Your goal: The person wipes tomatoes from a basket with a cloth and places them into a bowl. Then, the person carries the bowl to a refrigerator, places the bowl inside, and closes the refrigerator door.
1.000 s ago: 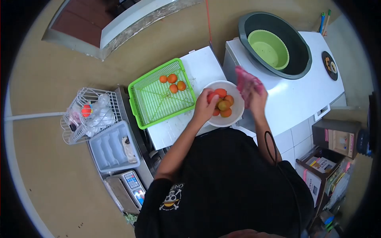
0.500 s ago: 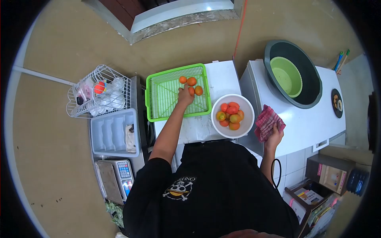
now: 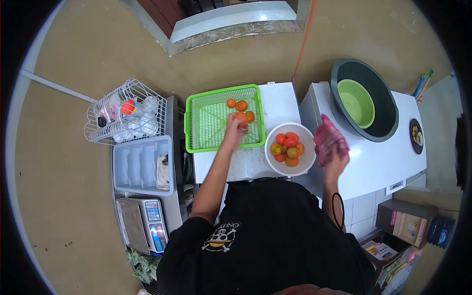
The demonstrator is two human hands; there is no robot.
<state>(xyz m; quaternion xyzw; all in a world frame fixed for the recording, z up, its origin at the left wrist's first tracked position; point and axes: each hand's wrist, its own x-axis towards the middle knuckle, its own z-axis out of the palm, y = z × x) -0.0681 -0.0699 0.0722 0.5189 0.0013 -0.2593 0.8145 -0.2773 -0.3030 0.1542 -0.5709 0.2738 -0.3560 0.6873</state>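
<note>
Left hand [image 3: 232,132] grips a tomato [image 3: 240,117], three more [image 3: 241,105] left in the basket [image 3: 206,120] beneath — bowl [image 3: 308,158] between hands already loaded, right hand [image 3: 337,160] clutching cloth [image 3: 328,139]

The left hand [image 3: 232,132] is blurred and partly covers a tomato [image 3: 240,116]; whether its grip holds it is unclear. The right hand [image 3: 337,162] blurs against the cloth [image 3: 328,140], and the top edge cuts off the window [image 3: 233,15].

Tan wall [image 3: 246,56], possibly a window [image 3: 236,15]

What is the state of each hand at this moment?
Left hand: closed on a tomato.
Right hand: closed, holding a red checked cloth.
</note>
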